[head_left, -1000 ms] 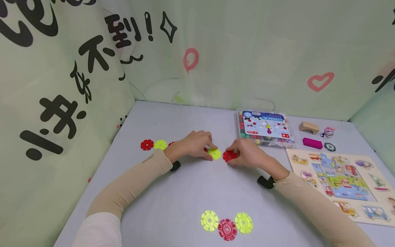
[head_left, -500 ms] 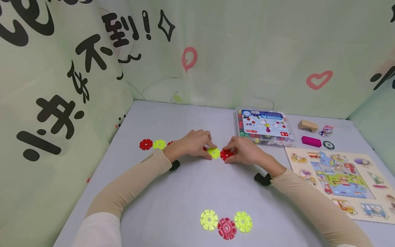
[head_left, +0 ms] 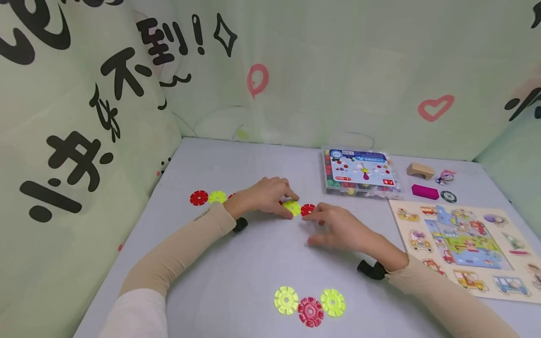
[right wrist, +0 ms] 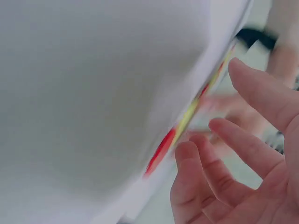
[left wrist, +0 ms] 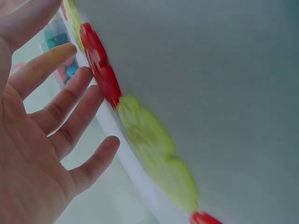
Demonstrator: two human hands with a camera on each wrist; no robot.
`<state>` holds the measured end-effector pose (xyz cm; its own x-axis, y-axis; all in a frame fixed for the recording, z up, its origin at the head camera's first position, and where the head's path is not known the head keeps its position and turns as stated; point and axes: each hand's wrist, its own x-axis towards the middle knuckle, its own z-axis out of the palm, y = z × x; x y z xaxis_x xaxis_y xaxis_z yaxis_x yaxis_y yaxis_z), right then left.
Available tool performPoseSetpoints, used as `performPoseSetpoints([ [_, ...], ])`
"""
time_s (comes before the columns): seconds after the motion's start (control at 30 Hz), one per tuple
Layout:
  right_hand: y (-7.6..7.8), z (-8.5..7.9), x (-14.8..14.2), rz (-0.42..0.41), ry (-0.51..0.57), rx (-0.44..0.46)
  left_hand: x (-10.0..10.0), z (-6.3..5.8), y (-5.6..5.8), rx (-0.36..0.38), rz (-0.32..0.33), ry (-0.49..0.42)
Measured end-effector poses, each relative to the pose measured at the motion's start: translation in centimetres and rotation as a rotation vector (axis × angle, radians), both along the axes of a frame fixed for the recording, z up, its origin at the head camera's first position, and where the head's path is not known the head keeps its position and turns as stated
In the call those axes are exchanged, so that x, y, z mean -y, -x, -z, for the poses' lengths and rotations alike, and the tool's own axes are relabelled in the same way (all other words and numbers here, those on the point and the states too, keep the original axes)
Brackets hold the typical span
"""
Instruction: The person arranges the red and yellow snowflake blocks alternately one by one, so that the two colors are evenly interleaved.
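A row of flat, notched plastic snowflake discs lies on the table, red and yellow-green by turns, partly hidden behind my left hand. My left hand has its thumb and forefinger at the edges of a yellow-green disc; its fingers look spread and relaxed in the left wrist view. At the row's right end sits a red disc, against the yellow-green one. Beside that red disc, my right hand has thumb and fingers apart, holding nothing. A forefinger tip is close to the disc's lower edge; whether it touches, I cannot tell.
Nearer me lie a yellow-green disc, a dull red disc and another yellow-green disc. A clear box of coloured pieces stands behind. To the right are a wooden arch, a magenta block and a picture puzzle board.
My right hand brought the red disc leftward against the yellow-green one, then let go and drew back toward me. My left hand has stayed in place, its fingers slightly wider.
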<state>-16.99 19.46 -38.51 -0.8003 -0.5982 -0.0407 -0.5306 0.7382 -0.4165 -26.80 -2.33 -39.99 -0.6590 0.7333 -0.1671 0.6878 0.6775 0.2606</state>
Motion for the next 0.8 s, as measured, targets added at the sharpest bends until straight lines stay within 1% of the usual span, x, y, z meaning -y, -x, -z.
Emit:
performPoseSetpoints([
  [0.13,-3.9,-0.1,1.4,-0.147,-0.018,0.028,-1.4,0.0,0.0,-0.013,0.029,0.015],
  [0.23,-6.4,0.1,2.8,-0.257,-0.07,0.05,-2.6,0.1,-0.1,-0.016,0.058,0.009],
  [0.3,-7.7,0.3,3.5,-0.315,-0.101,0.027,-3.4,0.1,-0.2,-0.025,0.076,0.012],
  [0.37,-8.7,0.6,4.2,-0.364,-0.125,-0.036,-3.7,0.0,-0.3,-0.034,0.085,0.018],
  [0.43,-9.2,0.7,4.6,-0.391,-0.132,-0.093,-3.9,0.0,-0.3,-0.045,0.088,0.028],
  [0.5,-9.4,0.8,4.8,-0.4,-0.125,-0.116,-4.0,0.0,-0.3,-0.05,0.086,0.03],
  [0.63,-9.1,0.8,5.1,-0.388,-0.125,-0.073,-4.0,-0.2,-0.4,-0.052,0.08,0.033],
  [0.8,-8.9,0.5,5.5,-0.383,-0.163,-0.018,-4.0,-0.3,-0.5,-0.05,0.075,0.039],
])
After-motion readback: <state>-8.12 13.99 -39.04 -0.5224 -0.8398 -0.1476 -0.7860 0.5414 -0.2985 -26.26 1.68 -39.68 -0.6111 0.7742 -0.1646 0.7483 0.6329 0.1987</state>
